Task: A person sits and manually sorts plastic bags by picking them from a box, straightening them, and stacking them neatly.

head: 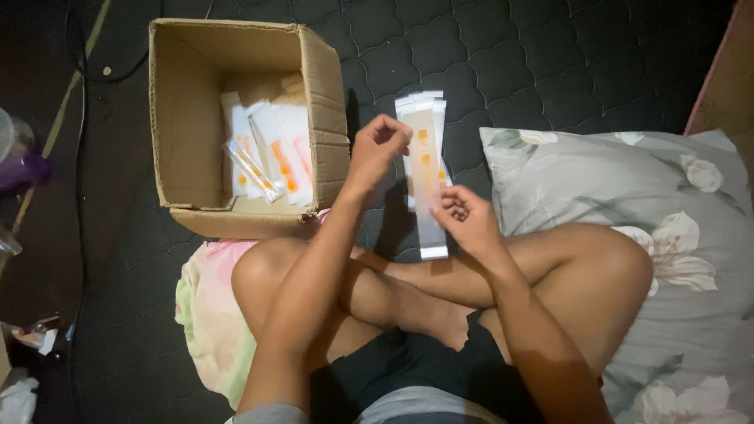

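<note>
I sit cross-legged on a dark quilted mattress. Both hands hold up a long flat white packet with orange marks point(425, 177), with a few more packets fanned behind it. My left hand point(375, 149) pinches the packet's upper left edge. Lower down, my right hand point(465, 220) grips its right side near the bottom. To the left stands an open cardboard box point(185, 118) with several of the same white and orange packets point(271, 153) lying inside.
A grey floral pillow point(675, 235) lies at my right. A pastel cloth point(206, 302) is under my left knee. A dark cable point(78, 196) runs down the left side, beside a purple container point(17, 157) and small clutter point(31, 338).
</note>
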